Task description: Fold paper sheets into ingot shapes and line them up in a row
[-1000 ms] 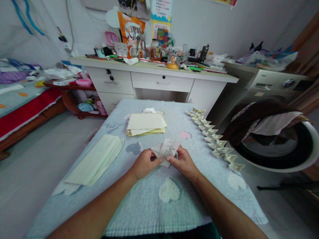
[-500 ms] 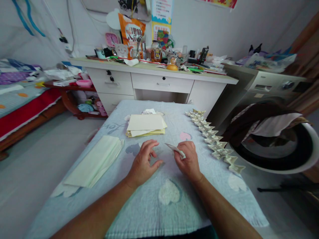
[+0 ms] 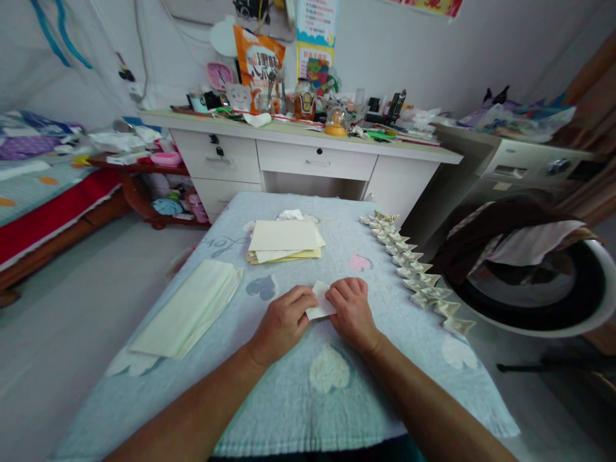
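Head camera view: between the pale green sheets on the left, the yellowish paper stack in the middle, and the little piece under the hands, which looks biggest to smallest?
1. Pale green sheets, though they lie nearer the camera.
2. Paper stack.
3. Small piece, partly covered by the hands.

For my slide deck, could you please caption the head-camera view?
Left hand and right hand press a small folded paper flat on the cloth-covered table, beside folded paper pieces.

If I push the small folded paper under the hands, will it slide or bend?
The folded paper looks thin and light, so it would probably slide easily on the cloth. It likely bends, not stiff; both hands press it flat.
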Demonstrator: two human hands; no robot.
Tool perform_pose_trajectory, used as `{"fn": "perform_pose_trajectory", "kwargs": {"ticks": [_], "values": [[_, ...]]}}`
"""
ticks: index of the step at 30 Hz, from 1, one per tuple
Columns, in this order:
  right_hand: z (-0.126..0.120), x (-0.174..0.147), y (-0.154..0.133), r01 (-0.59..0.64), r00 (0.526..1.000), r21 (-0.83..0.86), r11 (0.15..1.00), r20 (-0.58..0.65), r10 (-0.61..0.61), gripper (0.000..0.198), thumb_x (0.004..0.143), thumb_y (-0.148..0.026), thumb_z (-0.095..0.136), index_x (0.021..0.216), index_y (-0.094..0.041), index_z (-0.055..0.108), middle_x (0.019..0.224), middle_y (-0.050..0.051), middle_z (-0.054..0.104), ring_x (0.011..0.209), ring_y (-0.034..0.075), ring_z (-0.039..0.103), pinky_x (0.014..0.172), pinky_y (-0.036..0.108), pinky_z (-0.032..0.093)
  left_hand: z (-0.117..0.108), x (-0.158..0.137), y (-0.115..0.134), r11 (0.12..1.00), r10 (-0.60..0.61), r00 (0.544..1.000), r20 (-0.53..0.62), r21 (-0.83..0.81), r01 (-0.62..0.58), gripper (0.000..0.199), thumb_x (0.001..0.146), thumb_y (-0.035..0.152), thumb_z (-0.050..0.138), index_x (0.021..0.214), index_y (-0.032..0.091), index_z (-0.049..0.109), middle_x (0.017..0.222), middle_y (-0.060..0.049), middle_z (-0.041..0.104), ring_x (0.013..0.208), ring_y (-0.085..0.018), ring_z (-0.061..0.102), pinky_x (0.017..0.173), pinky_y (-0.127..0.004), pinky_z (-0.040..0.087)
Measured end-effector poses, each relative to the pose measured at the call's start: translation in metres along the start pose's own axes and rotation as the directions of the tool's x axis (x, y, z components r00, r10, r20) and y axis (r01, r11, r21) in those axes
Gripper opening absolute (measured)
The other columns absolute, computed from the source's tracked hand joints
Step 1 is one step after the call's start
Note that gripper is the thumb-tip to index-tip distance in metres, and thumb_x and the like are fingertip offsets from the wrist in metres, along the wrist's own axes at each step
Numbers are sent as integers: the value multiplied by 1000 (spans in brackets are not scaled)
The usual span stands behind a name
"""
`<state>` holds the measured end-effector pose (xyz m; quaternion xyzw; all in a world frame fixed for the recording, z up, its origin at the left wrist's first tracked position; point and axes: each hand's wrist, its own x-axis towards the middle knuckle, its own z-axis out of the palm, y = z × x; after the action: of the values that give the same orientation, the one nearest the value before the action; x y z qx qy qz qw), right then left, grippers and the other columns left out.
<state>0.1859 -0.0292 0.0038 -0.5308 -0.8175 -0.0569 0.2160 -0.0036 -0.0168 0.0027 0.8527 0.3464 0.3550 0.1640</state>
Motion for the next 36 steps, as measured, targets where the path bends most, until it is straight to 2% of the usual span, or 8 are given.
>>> {"fn": "perform_pose_trajectory", "kwargs": {"ticks": [8, 10, 12, 15, 18, 22, 30, 36], "values": [[-2, -6, 11, 7, 992, 161, 987, 123, -28, 23, 76, -7, 59, 95, -20, 63, 98, 4, 61, 98, 22, 46, 89, 37, 30, -4, 0, -8, 978, -205, 974, 94, -11, 207, 23, 70, 1, 49, 80, 21, 52, 92, -2, 60, 89, -16, 57, 80, -29, 45], [-2, -7, 14, 12, 990, 198, 980, 137, -40, 23, 75, -7, 60, 93, -20, 65, 99, 4, 62, 98, 21, 46, 88, 36, 30, -5, 0, -9, 975, -220, 967, 126, 60, 214, 20, 70, 2, 49, 77, 21, 52, 87, -1, 61, 90, -18, 57, 86, -34, 43], [-3, -8, 16, 19, 988, 226, 974, 147, -53, 22, 76, -8, 60, 93, -21, 66, 100, 4, 62, 97, 21, 46, 88, 36, 31, -5, -1, -9, 971, -210, 969, 131, 146, 191, 19, 69, 3, 52, 76, 21, 54, 86, 0, 63, 100, -21, 55, 100, -44, 33], [-4, -9, 17, 21, 984, 249, 968, 164, -64, 20, 79, -11, 60, 94, -22, 68, 100, 4, 64, 97, 21, 47, 88, 37, 31, -7, -1, -7, 964, -154, 981, 118, 236, 124, 25, 70, 6, 59, 88, 23, 60, 97, 0, 65, 113, -25, 48, 108, -51, 19], [-5, -9, 16, 18, 983, 256, 967, 173, -64, 20, 79, -11, 60, 94, -22, 69, 99, 4, 65, 97, 22, 47, 89, 38, 31, -6, 0, -5, 960, -82, 980, 180, 277, 30, 29, 75, 11, 62, 100, 26, 63, 107, -2, 64, 108, -24, 48, 99, -44, 32], [-6, -9, 17, -4, 982, 276, 961, 184, -49, 19, 79, -10, 61, 92, -22, 68, 99, 4, 65, 97, 22, 48, 89, 38, 31, -2, 1, -5, 943, -85, 955, 284, 332, -15, 14, 88, 20, 53, 89, 23, 66, 94, -3, 64, 91, -21, 52, 80, -37, 39], [-6, -10, 31, -182, 978, 346, 920, 163, 132, 6, 81, -17, 65, 82, -22, 68, 103, 4, 64, 101, 22, 48, 89, 38, 32, 1, 4, -10, 956, -221, 948, 227, 243, 165, 16, 91, 22, 49, 86, 19, 65, 90, -4, 62, 89, -19, 56, 80, -31, 41], [-1, -8, 37, -296, 950, 344, 891, 203, 237, 9, 86, -26, 62, 83, -23, 69, 107, 4, 62, 104, 22, 48, 92, 39, 31, 3, 5, -11, 911, -323, 930, 174, 325, 255, 19, 91, 26, 47, 87, 19, 64, 91, -5, 60, 90, -21, 55, 81, -34, 39]]}}
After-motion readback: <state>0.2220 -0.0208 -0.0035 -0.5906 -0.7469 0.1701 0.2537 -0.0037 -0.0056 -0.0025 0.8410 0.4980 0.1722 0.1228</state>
